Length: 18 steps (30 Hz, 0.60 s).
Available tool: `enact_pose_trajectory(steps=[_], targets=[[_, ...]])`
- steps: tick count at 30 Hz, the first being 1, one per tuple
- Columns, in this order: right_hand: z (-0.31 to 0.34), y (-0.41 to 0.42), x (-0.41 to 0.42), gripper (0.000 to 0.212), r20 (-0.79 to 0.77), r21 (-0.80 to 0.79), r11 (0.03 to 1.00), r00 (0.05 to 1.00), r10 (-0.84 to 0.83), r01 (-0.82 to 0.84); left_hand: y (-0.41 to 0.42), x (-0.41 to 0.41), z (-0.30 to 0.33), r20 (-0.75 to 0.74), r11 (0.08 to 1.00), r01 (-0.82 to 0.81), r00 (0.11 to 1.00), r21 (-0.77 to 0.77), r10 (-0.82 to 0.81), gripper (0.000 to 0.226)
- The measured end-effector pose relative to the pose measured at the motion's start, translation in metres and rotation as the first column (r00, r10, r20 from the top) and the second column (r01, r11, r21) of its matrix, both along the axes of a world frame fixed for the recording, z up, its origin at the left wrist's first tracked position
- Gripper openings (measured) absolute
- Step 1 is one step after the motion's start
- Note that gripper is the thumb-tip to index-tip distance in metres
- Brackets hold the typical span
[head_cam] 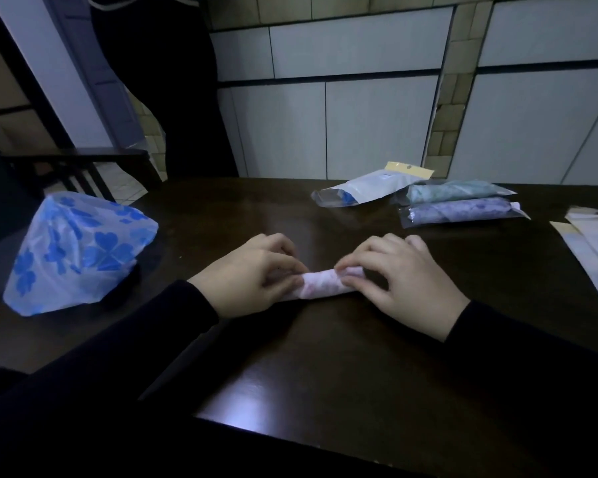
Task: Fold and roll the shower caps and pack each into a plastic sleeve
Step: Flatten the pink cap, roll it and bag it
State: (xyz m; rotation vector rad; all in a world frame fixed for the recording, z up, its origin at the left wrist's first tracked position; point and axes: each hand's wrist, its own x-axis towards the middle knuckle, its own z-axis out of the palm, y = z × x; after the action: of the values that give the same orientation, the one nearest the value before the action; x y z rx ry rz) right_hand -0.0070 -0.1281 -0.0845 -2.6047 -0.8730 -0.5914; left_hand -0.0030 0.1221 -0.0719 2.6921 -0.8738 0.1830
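Dark glossy wooden tabletop (325, 357), dim light. Landmark: white shower cap with pink print, rolled into a slim tube (320, 284), lying on the tabletop near the middle. Its long axis runs left to right across the view, right end tipped slightly away from the person.

Left hand (252, 274) curls over the tube's left end, thumb and fingers pinching it. Right hand (397, 274) curls over the right end, fingertips and thumb gripping the roll. Both wrists in dark sleeves.

Left of the tube, well apart: translucent plastic shower cap printed with blue flowers (76, 253), unfolded and puffed up in a loose dome at the tabletop's left edge.

Beyond the tube, to the right: clear plastic sleeve holding a purple roll (461, 210); just behind it, touching, a clear sleeve holding a teal roll (458, 192). Both lie roughly parallel to the tube. Beside these, a white pouch with a yellow hang-tab header (373, 186); its small label is too blurred to read.

Far right of the tube: flat pale empty sleeves (594, 250), overlapping at the tabletop's edge.
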Motion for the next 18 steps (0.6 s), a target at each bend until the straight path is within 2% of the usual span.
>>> enact_pose_trajectory(steps=[5,9,12,15,18], targets=[[0.007,-0.007,0.006,0.043,-0.115,-0.117,0.993,0.993,0.012,-0.026,-0.007,-0.001,-0.003,0.051,0.999,0.003,0.999,-0.035,-0.001,0.032],[0.007,-0.003,0.008,0.038,-0.181,-0.137,0.99,0.983,0.002,-0.027,-0.012,0.0,-0.006,0.059,1.0,-0.014,0.998,-0.026,0.015,0.046],[0.007,-0.004,0.008,0.037,-0.1,-0.191,0.981,0.995,0.017,-0.036,-0.016,-0.004,-0.004,0.08,1.0,-0.022,0.997,-0.016,0.023,0.058],[0.004,-0.002,0.01,0.036,0.039,-0.241,0.97,0.998,0.055,-0.044,-0.018,-0.004,-0.002,0.313,0.993,0.006,0.949,0.114,-0.041,0.055],[-0.002,0.0,0.014,0.043,0.168,-0.279,0.96,0.984,0.059,-0.01,-0.022,0.001,-0.004,0.448,0.984,0.069,0.884,0.162,-0.135,0.04]])
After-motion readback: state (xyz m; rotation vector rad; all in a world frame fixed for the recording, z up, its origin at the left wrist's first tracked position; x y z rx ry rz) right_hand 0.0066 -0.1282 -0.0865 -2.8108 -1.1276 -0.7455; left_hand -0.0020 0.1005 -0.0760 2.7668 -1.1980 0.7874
